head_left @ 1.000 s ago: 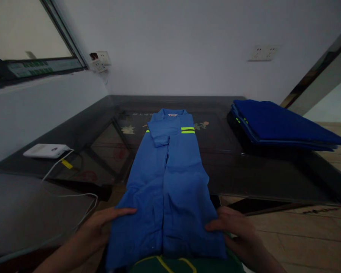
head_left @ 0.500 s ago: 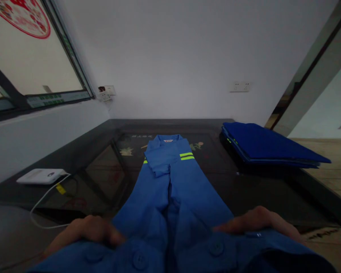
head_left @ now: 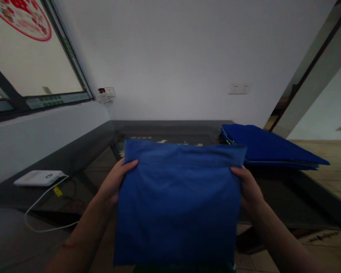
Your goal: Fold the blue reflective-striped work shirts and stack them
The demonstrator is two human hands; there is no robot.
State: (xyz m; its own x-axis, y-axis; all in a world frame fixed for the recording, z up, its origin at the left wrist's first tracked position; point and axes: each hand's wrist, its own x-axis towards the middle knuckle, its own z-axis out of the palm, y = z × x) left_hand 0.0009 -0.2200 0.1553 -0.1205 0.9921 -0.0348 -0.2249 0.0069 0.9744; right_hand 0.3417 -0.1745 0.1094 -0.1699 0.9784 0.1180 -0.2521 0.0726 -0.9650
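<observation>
A blue work jacket [head_left: 179,201], folded into a flat panel, hangs upright in front of me. My left hand [head_left: 118,180] grips its upper left side, thumb on the near face and fingers behind. At the upper right side my right hand [head_left: 247,184] pinches it in the same way. The folded jacket's top edge is slightly wavy. Its collar and yellow-green stripes are out of sight, and the cloth covers the middle of the dark table [head_left: 96,140].
On the table's right lies a stack of folded blue garments [head_left: 269,146], close behind my right hand. A white power bank [head_left: 39,177] with a white cable [head_left: 31,212] is at the left. Behind the table rises a white wall [head_left: 170,60] with sockets [head_left: 240,88].
The jacket lay lengthwise on the table with my hands at its near hem. Now it is folded over and lifted off the table, held up between both hands, which moved forward.
</observation>
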